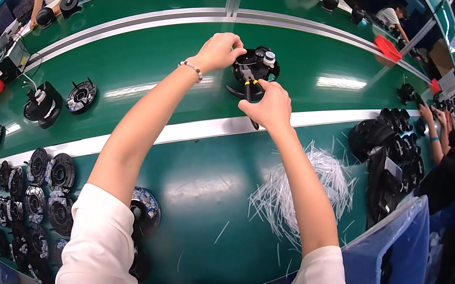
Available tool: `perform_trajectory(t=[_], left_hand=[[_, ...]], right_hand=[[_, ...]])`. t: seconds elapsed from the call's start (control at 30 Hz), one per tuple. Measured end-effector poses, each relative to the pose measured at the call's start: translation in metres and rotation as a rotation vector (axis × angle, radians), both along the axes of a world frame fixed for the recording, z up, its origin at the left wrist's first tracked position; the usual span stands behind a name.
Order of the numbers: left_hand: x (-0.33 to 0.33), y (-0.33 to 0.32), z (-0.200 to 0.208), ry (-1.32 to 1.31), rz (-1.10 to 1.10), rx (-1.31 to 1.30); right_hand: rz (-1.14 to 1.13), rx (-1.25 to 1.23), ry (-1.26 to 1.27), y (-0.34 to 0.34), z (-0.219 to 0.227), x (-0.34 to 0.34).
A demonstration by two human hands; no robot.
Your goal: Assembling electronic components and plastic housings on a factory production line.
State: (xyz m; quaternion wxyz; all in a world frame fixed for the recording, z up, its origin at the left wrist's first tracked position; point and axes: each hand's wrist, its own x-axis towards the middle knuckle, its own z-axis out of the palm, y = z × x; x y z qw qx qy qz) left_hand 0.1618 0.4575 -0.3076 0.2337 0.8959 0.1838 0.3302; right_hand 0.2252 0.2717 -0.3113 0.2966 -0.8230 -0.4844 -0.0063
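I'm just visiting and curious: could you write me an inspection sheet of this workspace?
Surface: green near bench and green far lane, divided by a pale rail.
Job's things: black assembly on the far lane; yellow-and-black cutters over it.
Clutter: heap of thin white strips, some scattered; round black parts grouped at left.
Hands: right hand grips the cutters; left hand is at the assembly's left side, its grip unclear.
Cables: pale cable by a black unit at left.
Surroundings: other people at work nearby; red tray at upper right; translucent blue plastic sheet at lower right.
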Motion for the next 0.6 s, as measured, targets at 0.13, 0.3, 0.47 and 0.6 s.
perform_trajectory(t=[0.13, 0.3, 0.47, 0.6], left_hand=[[0.010, -0.003, -0.003, 0.106, -0.026, 0.131], [0.034, -0.026, 0.006, 0.465, -0.013, 0.130], [0.042, -0.010, -0.003, 0.206, 0.025, 0.186], [0.043, -0.009, 0.007, 0.279, 0.087, 0.101]], right_hand=[[-0.042, -0.050, 0.036, 0.002, 0.001, 0.005], [-0.083, -0.071, 0.083, -0.011, -0.001, 0.016], [-0.076, -0.021, 0.046, -0.009, 0.001, 0.022], [-0.079, -0.019, 0.029, -0.003, 0.006, 0.027]])
